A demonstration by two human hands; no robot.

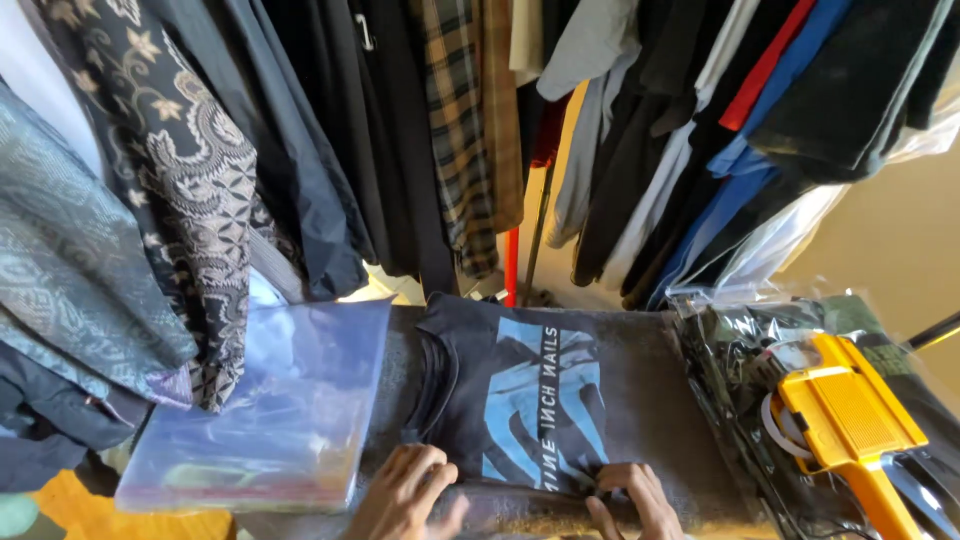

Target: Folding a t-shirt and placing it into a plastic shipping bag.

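We see hanging garments above the bench. A folded dark T-shirt lies flat at centre, clear bags alongside, a yellow tape dispenser opposite. Left hand and right hand, fingers spread, press its near edge, apparently flattening the fold.

hanging clothes, yellow wall, sunlight

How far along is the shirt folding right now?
Done: the dark shirt lies folded flat, blue print up. In hand: the left hand and right hand press its near edge. Left, likely: it is not yet in a bag; a stack of clear bags lies to its left, and a yellow tape dispenser rests on bagged shirts at the right.
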